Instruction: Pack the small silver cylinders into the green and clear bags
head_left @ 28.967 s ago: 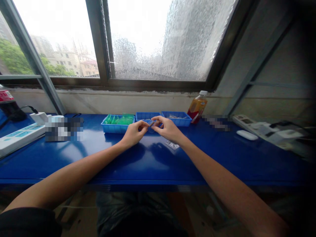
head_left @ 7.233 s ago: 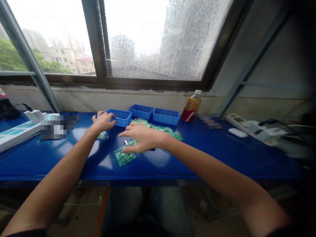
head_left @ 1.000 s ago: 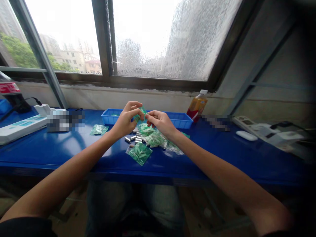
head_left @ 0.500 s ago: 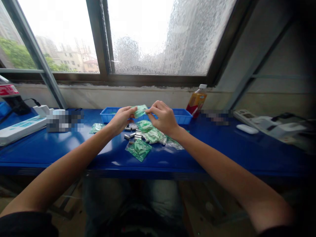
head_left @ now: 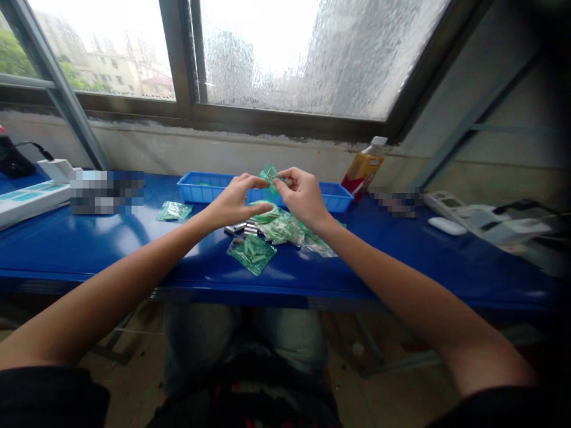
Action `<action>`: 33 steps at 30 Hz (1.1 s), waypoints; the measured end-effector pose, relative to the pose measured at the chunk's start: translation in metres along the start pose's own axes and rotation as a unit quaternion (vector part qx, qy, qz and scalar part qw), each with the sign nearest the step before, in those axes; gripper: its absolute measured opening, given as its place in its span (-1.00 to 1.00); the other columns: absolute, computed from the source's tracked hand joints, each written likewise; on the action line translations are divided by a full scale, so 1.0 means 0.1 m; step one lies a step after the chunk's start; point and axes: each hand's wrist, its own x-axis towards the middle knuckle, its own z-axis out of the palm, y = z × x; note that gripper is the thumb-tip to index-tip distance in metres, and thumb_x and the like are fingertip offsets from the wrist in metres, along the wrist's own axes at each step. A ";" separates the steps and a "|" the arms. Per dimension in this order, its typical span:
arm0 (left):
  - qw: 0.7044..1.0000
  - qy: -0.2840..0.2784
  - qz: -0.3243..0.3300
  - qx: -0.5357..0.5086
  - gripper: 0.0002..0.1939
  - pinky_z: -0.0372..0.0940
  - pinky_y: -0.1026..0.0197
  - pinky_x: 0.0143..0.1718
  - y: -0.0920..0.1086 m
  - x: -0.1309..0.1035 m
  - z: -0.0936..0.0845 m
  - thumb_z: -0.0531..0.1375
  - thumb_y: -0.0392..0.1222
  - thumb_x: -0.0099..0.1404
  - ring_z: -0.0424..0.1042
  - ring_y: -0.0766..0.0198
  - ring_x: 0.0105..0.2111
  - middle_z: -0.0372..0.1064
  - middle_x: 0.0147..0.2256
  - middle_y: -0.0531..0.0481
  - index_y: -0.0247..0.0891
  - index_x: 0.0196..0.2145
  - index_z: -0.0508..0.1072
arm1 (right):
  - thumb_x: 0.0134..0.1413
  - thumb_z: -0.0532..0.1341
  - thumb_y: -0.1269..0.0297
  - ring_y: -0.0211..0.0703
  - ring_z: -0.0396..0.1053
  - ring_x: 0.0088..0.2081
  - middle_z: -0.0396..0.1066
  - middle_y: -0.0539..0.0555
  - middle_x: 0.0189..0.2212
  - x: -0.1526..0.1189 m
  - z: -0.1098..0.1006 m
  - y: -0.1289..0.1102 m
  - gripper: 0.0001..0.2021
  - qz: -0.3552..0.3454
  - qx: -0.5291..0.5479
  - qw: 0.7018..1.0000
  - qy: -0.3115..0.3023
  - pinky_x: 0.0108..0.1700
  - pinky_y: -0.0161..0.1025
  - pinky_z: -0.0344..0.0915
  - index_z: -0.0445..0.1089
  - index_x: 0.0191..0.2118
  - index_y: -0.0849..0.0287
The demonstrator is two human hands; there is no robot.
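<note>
My right hand [head_left: 303, 193] pinches a small green plastic bag [head_left: 269, 172] above the table, in front of the blue tray [head_left: 200, 189]. Just left of the bag, my left hand [head_left: 238, 202] has its thumb and fingers spread apart, with nothing between them. Under the hands lies a heap of green and clear bags [head_left: 281, 229]. Several small silvery metal pieces [head_left: 251, 227] lie at the heap's left side. Nearer the front edge rests a filled green bag [head_left: 253, 254], and another bag [head_left: 173, 211] lies apart on the left.
The blue table [head_left: 134, 249] runs below a window. A drink bottle [head_left: 363, 169] stands tilted in view behind the tray's right end. A power strip [head_left: 31, 199] lies at the left; another [head_left: 482, 220] and a white oval case [head_left: 446, 226] are at the right.
My left hand has let go of the green bag and opened; my right hand now holds it alone, turned more upright. The camera view has tipped down.
</note>
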 end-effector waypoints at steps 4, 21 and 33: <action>0.969 -0.032 -0.161 -0.184 -0.49 0.25 0.21 -0.39 -0.04 0.04 -0.02 -0.10 0.14 0.28 0.38 0.19 -0.31 0.42 -0.32 -0.15 -0.33 -0.22 0.42 | 0.05 0.14 0.32 -0.32 0.14 -0.51 0.21 -0.04 -0.59 -0.03 -0.03 -0.02 -0.86 -0.151 -0.084 0.985 0.000 -0.41 -0.29 0.08 0.44 -0.30 0.19; 0.938 0.183 -0.002 0.293 -0.71 0.18 0.09 -0.11 -0.66 0.13 -0.53 0.15 -0.32 0.15 0.20 0.17 -0.21 0.29 -0.24 -0.10 -0.27 -0.14 0.46 | 0.05 0.13 0.29 -0.09 0.26 -0.24 0.34 0.13 -0.38 0.02 -0.07 0.13 -0.81 -0.177 -0.209 0.957 -0.096 -0.14 -0.14 0.20 0.45 -0.27 0.22; 0.984 -0.014 0.027 0.174 -0.76 0.22 0.13 -0.18 -0.14 0.04 0.06 0.05 -0.23 0.21 0.38 0.18 -0.29 0.45 -0.35 -0.09 -0.31 -0.23 0.46 | -0.09 0.22 0.37 -0.10 0.30 -0.24 0.37 0.19 -0.27 0.04 -0.05 0.21 -0.70 -0.124 -0.235 0.938 -0.223 -0.18 -0.22 0.20 0.37 -0.15 0.31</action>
